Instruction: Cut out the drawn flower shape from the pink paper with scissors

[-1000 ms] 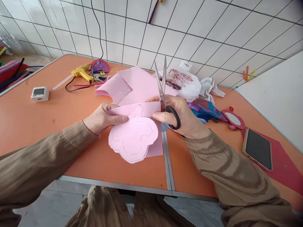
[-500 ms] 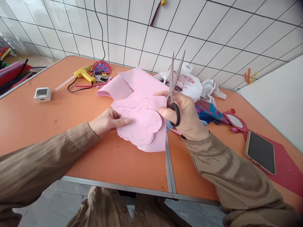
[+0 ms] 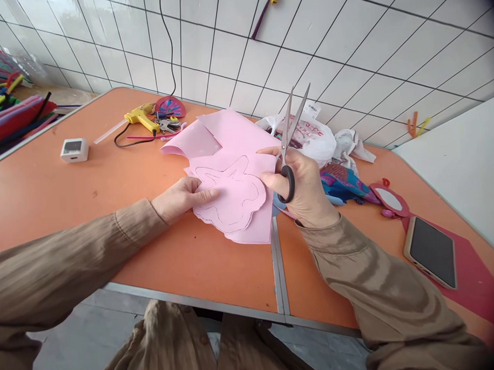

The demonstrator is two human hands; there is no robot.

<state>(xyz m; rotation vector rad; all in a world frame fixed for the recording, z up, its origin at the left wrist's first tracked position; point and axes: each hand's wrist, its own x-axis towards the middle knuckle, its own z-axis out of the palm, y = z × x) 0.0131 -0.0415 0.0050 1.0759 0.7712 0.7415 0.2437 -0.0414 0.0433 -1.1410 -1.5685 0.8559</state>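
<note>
A pink sheet (image 3: 252, 230) hangs over the table's front part between my hands, with a wavy-edged pink cutout (image 3: 231, 199) lying on it. Dark pen lines mark the cutout in a flower-like or bow-like outline. My left hand (image 3: 185, 198) pinches both layers at their left edge, thumb on top. In my right hand (image 3: 301, 183) are scissors (image 3: 288, 132) with black handles, their blades parted and pointing up and away. The thumb and fingers of that hand also grip the sheet's upper right edge. Behind lies a larger folded pink sheet (image 3: 232, 129).
On the orange table (image 3: 121, 195) lie a yellow glue gun (image 3: 141, 119), keys (image 3: 167, 124), a small white device (image 3: 74, 150), a plastic bag (image 3: 312, 139), an oval mirror (image 3: 389, 199) and a phone (image 3: 431, 251) on red sheet. Craft materials (image 3: 18, 120) are heaped at left.
The cutout has been turned or shifted slightly so it covers more of the sheet's left side. Both hands keep their holds; the whole view has shifted a little.
</note>
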